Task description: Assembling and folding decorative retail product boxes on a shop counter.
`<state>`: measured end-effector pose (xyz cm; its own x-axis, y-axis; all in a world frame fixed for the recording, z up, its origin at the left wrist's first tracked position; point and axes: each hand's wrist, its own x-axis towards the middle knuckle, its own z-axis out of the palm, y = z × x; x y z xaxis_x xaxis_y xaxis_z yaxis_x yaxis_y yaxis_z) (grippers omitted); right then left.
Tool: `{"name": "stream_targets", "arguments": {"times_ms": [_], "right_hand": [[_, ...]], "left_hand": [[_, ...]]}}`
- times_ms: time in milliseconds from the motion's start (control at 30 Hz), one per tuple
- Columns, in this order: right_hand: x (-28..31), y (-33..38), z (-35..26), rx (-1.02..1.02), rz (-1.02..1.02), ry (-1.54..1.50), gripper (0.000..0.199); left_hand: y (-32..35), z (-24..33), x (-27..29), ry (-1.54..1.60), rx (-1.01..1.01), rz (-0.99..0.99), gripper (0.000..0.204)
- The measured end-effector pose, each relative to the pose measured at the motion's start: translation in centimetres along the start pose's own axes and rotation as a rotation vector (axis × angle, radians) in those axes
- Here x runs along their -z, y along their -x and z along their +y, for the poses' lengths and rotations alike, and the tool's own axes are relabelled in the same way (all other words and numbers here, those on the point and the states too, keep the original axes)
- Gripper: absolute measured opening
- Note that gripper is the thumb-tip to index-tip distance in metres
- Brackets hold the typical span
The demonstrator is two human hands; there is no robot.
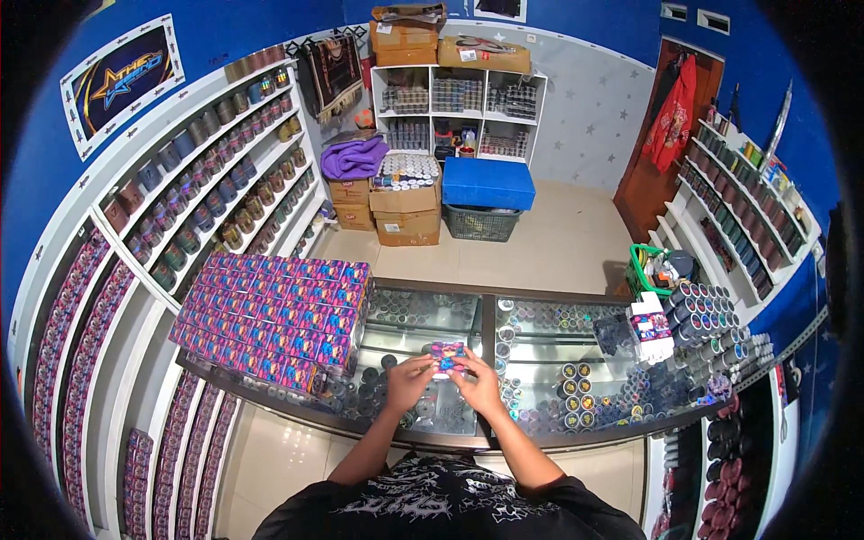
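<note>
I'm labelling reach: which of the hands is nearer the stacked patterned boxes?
Left. The left hand is right of the stacked patterned boxes; the right hand is farther right.

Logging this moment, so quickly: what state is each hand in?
Left hand: closed, holding the left side of the small pink-and-blue box.
Right hand: closed, holding its right side.

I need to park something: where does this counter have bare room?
The glass counter looks bare between its central bar and the dark packets; a smaller patch lies between the stacked boxes and the held box. Stacked boxes crowd the left end; round containers and a white carton, the right.
</note>
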<state>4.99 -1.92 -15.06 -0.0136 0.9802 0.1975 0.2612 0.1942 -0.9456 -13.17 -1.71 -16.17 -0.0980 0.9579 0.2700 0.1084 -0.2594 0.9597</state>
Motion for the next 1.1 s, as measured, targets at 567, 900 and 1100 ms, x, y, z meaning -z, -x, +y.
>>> {"name": "stream_targets", "arguments": {"times_ms": [567, 900, 1100], "right_hand": [[0.4, 0.0, -2.2, 0.443, 0.050, 0.514, 0.021], [-0.3, 0.0, -2.5, 0.451, 0.076, 0.408, 0.011], [0.1, 0.3, -2.5, 0.401, 0.090, 0.368, 0.014]], "left_hand": [[0.3, 2.9, 0.1, -0.465, -0.332, -0.070, 0.018], [-0.5, 2.8, 0.1, -0.392, -0.358, -0.059, 0.014], [-1.6, 3.3, 0.9, -0.419, -0.368, -0.163, 0.011]]}}
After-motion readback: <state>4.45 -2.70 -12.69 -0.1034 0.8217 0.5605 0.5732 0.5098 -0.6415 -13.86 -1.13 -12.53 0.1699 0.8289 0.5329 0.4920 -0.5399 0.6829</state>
